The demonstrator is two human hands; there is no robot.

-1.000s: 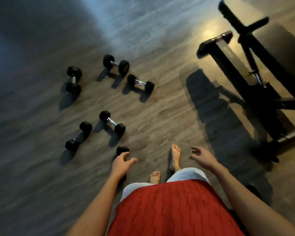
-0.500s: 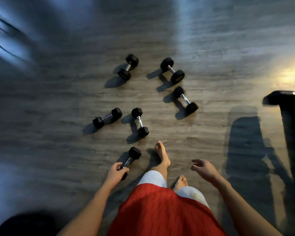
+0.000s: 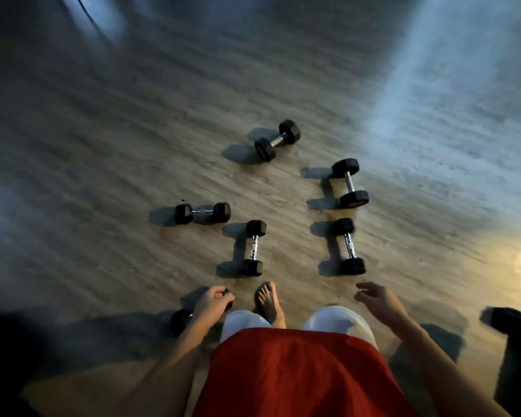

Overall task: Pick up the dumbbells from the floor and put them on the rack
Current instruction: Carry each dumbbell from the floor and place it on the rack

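The left hand point(image 3: 211, 303) has its fingers clenched round 1 dumbbell point(image 3: 179, 322) at the near left, just beside a bare foot point(image 3: 267, 302); a slip would likely hit the toes. The right hand point(image 3: 379, 299) hangs released. 5 other dumbbells point(image 3: 254, 248) on the floor point(image 3: 103, 176) ahead could trip a step.

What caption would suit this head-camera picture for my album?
Left hand grips a dumbbell; five more lie on the wooden floor.
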